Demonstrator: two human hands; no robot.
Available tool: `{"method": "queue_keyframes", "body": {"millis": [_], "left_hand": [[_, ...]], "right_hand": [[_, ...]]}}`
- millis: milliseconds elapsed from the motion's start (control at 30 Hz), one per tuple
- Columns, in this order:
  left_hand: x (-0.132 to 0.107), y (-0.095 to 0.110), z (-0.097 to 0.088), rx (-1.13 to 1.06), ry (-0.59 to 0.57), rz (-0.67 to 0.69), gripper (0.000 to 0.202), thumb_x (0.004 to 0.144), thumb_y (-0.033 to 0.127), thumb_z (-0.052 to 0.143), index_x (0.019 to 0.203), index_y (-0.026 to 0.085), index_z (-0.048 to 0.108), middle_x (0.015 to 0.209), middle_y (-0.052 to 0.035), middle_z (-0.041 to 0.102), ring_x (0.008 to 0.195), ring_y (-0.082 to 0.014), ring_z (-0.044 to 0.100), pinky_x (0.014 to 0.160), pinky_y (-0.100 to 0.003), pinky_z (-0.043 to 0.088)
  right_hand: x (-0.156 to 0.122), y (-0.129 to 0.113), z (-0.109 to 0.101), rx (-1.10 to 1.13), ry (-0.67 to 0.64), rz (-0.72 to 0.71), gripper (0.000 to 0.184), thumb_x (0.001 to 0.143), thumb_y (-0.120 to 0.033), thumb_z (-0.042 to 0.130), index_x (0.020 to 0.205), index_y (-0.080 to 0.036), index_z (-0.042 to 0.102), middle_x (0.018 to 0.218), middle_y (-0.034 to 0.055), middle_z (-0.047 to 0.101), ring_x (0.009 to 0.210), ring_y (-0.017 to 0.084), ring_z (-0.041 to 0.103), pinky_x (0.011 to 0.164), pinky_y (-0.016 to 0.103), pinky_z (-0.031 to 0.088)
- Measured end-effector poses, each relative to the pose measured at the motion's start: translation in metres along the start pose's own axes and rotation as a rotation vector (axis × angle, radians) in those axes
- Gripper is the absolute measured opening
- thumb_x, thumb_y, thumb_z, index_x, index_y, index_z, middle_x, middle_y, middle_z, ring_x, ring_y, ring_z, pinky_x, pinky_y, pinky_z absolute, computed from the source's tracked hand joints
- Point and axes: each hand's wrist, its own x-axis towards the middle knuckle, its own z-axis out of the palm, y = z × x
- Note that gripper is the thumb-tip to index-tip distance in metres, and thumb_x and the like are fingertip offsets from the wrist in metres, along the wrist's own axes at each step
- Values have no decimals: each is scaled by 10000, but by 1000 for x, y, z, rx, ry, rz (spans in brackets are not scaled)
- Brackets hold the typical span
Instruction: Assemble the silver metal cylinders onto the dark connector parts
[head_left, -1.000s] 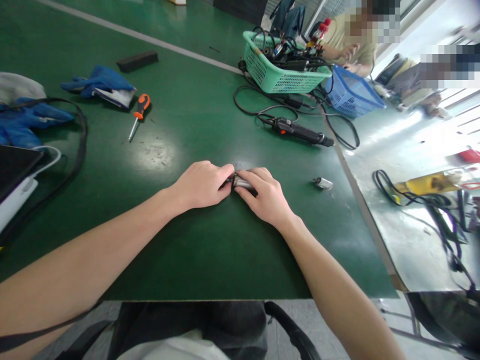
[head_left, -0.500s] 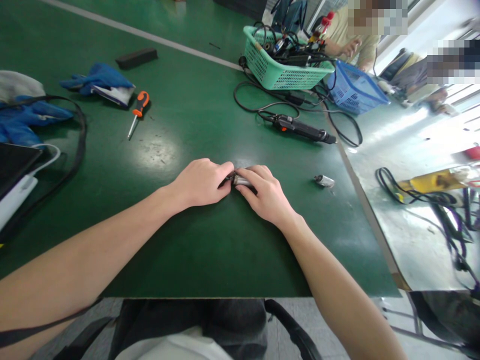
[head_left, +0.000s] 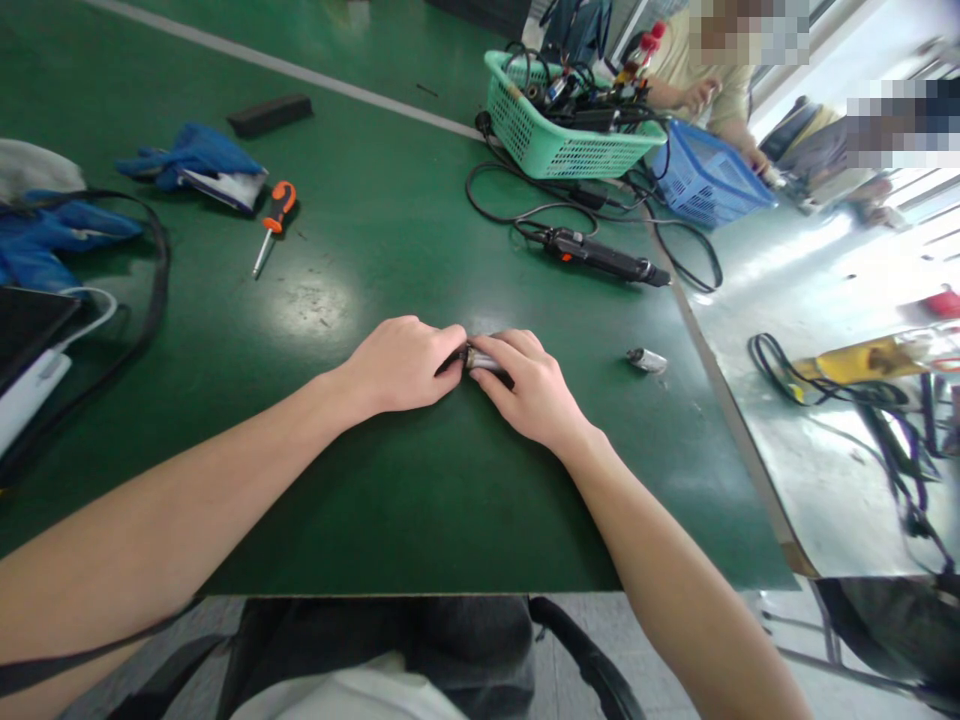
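Note:
My two hands meet over the green tabletop (head_left: 420,500). Between my right hand's (head_left: 529,385) closed fingers lies a small silver metal cylinder (head_left: 484,360), its far side covered by the fingers. My left hand (head_left: 409,365) is closed, thumb and forefinger pinching a dark piece (head_left: 453,358) at the cylinder's left end. Most of that piece is hidden, and I cannot tell whether it is joined to the cylinder. Off to the right, a similar silver cylinder with a dark end (head_left: 646,360) lies on its side.
A black electric screwdriver (head_left: 600,255) with its cable lies ahead. Behind it stand a green basket (head_left: 570,160) of cables and a blue basket (head_left: 694,185), near another person. On the left are an orange-handled screwdriver (head_left: 276,222), blue gloves (head_left: 199,160) and a black block (head_left: 270,115).
My hands keep the same hold and place, with hardly any movement. By the blue basket, another person's hand has moved lower. The whole view has shifted very slightly.

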Motion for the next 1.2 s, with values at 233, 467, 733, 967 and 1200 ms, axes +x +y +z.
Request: {"method": "queue_keyframes", "body": {"millis": [233,467,733,967,1200], "left_hand": [[0,-2,1,-18,10,24,209,960,306,469,916,191,637,801,-48,748,673,-217,676,621,-340,409],[0,-1,-1,-19,-5,31,217,963,304,457,915,194,638,826,-48,757,681,-220,675,635,-349,416],[0,0,-1,-24,-14,10,242,964,305,455,955,187,665,846,-64,763,701,-230,680,652,-346,440],[-1,1,-2,-15,-14,-11,244,969,316,459,983,185,664,829,-64,757,696,-228,679,637,-334,428],[0,1,-3,-17,-6,-3,229,965,311,459,968,186,650,806,-57,747,691,-228,682,617,-335,405]], "right_hand": [[0,0,-1,-1,11,-9,327,1005,-290,581,1316,-211,644,1151,110,667,1101,282,593,1007,470,514],[0,1,0,7,20,-2,330,998,-324,608,1312,-233,653,1151,102,676,1095,284,601,998,471,523],[0,1,0,15,28,2,314,1004,-323,599,1301,-245,665,1146,97,685,1093,279,608,995,470,522],[-1,2,1,20,37,-1,316,1005,-329,599,1302,-247,668,1152,94,689,1089,275,609,998,475,522],[-1,1,0,17,42,-2,309,1002,-326,602,1294,-253,671,1146,91,688,1090,277,612,994,471,527]]}}
